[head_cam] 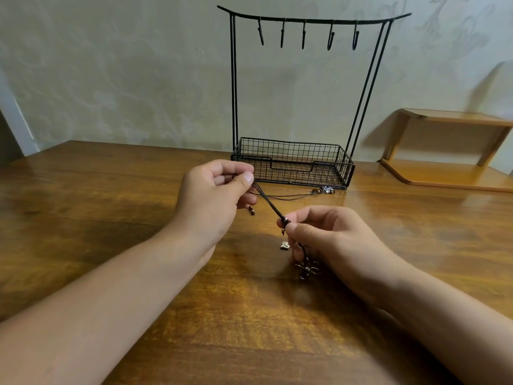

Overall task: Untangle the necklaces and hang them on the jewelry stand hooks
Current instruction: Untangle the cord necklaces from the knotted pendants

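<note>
Both hands work over the wooden desk [111, 195] with a bundle of dark cord necklaces [270, 206] stretched taut between them. The left hand [213, 198] has its fingers curled in, thumb and forefinger pinching the upper end of the cords. The right hand [327, 234], nearer the person and lower, pinches the other end at a small bead, its remaining fingers curled around cord that trails down to a metal flower-shaped pendant [308, 269] under the palm. A small silvery charm [284, 245] dangles just left of the right hand, and a beaded cord end [251, 210] hangs just below the left hand. Thin loops of cord run from the left hand away along the desk to a cluster of beads [324, 190] beyond both hands. That cluster lies against the front edge of the black wire jewelry stand [234, 79], whose mesh basket [294, 162] sits on the desk beyond the hands. Five hooks [304, 34] hang bare from its curved top bar. Beyond the right hand stands a small wooden shelf [449, 151].
</note>
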